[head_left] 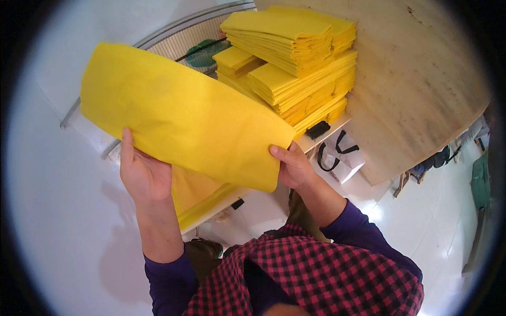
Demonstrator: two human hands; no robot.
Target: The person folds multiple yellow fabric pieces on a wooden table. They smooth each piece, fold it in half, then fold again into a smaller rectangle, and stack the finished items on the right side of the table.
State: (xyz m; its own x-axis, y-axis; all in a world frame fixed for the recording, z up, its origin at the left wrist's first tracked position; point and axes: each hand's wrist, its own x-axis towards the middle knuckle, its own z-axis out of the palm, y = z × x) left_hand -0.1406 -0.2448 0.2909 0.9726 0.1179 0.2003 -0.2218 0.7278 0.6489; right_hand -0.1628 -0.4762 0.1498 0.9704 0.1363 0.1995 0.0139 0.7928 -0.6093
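- L hand (pixel 145 174) held lower edge of the yellow piece (pixel 184 113): thumb up against near face, other fingers hidden behind it; hand partly curled, couldn't tell how tight.
- R hand (pixel 295 166) had hold of the piece's R end, nearly closed on it: thumb on top, rest of fingers under/behind.
- Yellow piece was up in the air btwn both hands, tilted, L end higher in view, in front of table (pixel 341 125) & partly hiding it.
- Yellow sheet (pixel 192 192) lay on table just below, mostly covered from view by held piece.
- Yellow stacks (pixel 295 73) sat at far R part of table, folded pcs piled several layers high, some bundles crosswise.
- Black object (pixel 318 130) was at table edge, next to stacks' base; kind unclear.
- White bag (pixel 348 163) w/ black handles was beyond table's R edge; contents couldn't be seen.
- Barred rack (pixel 174 46) stood behind table, w/ green item (pixel 203 55) at its bars; inside or behind, couldn't tell.
- Wooden board (pixel 411 89) was R of stacks.
- Person wore checked garment (pixel 327 268) over purple sleeves (pixel 363 231).
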